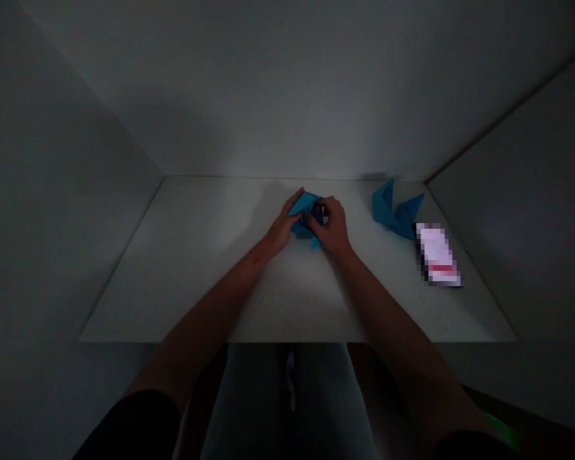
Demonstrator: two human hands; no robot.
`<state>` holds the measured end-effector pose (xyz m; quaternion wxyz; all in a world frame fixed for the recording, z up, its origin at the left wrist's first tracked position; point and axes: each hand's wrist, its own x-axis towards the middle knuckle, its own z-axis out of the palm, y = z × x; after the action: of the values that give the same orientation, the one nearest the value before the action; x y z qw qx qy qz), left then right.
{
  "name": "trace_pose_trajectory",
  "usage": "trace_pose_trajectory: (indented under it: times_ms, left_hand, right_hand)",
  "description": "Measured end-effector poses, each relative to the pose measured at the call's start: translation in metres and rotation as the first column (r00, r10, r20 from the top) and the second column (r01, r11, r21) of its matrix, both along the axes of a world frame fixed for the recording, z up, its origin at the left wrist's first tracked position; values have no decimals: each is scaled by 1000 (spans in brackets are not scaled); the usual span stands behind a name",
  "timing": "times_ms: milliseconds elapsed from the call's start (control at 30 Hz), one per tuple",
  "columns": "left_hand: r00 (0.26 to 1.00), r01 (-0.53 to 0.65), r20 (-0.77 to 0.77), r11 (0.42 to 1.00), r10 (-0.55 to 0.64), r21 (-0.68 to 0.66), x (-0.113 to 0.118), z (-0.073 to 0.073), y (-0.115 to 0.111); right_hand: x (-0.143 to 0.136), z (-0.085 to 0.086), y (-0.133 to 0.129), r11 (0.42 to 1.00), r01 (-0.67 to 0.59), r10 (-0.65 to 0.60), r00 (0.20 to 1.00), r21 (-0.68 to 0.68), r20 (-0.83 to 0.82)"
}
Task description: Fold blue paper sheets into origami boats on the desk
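Note:
Between my two hands is a piece of folded blue paper (305, 203), held just above or on the white tabletop in dim light. My left hand (282, 228) grips its left side, thumb on the near face and fingers behind. At its right side, my right hand (333, 227) pinches the paper with thumb and fingers. A small blue corner sticks out below my right fingers. The fingers hide much of the folds. Farther right stands a finished-looking blue origami piece (397, 214) with two raised points, apart from both hands.
A phone (438, 254) with a lit, blurred screen lies at the table's right, touching or close to the origami piece. The white tabletop (182, 275) meets walls at the back and both sides. My legs (287, 402) are under its front edge.

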<state>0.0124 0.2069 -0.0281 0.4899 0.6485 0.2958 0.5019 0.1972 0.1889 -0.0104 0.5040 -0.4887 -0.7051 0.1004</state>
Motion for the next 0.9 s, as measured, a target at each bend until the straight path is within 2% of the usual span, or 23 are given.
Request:
trace_pose_trajectory:
  times_ms: [133,233,400,500,633,800,833,900]
  left_hand:
    - [996,54,-88,970,-34,235,0,4,-8]
    - [993,57,-112,965,-29,257,0,4,-9]
    - [996,12,-84,990,-1,139,0,9,-11]
    - [993,-109,-50,993,111,36,-1,21,-16]
    - [966,-257,-42,962,254,-97,-5,31,-15]
    - [963,-265,-37,916,266,-302,-15,25,-1]
    - [963,-261,-33,902,266,-344,-16,23,1]
    - [963,-252,-15,879,269,-404,-19,20,5]
  right_hand:
    - [1,-1,0,998,50,-52,997,-34,-49]
    - [0,3,-1,999,9,-15,993,-44,-121]
    - [-4,13,-6,999,-31,28,974,-8,-226]
    - [-2,15,-6,996,-80,64,945,-39,-321]
    - [7,10,5,988,-107,42,879,-110,-475]
    - [30,0,25,989,17,-101,790,-144,-604]
    - [35,-1,27,989,53,-128,794,-141,-594]
    - [46,-5,29,986,60,-128,866,-154,-483]
